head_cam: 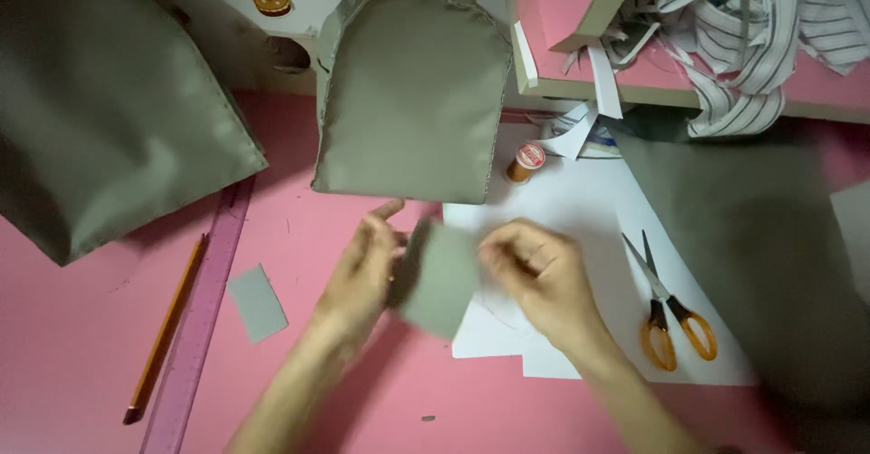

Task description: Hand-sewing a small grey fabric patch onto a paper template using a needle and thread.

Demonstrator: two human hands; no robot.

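Observation:
My left hand (361, 273) and my right hand (535, 277) both grip a small piece of grey-green fabric (439, 282), held just above the pink table (82, 345). The left hand pinches its left edge, the right hand its right edge. The piece is blurred. Right behind the hands lies a larger arch-topped grey-green fabric panel (412, 91). White paper sheets (580, 209) lie under my right hand.
Orange-handled scissors (671, 313) lie on the paper at right. A thread spool (526, 160) stands near the panel. A small grey fabric rectangle (257, 302), a pink ruler (201, 323) and a pencil (166, 332) lie at left. More grey-green fabric (100, 119) covers the top left; dark fabric (761, 236) lies at right.

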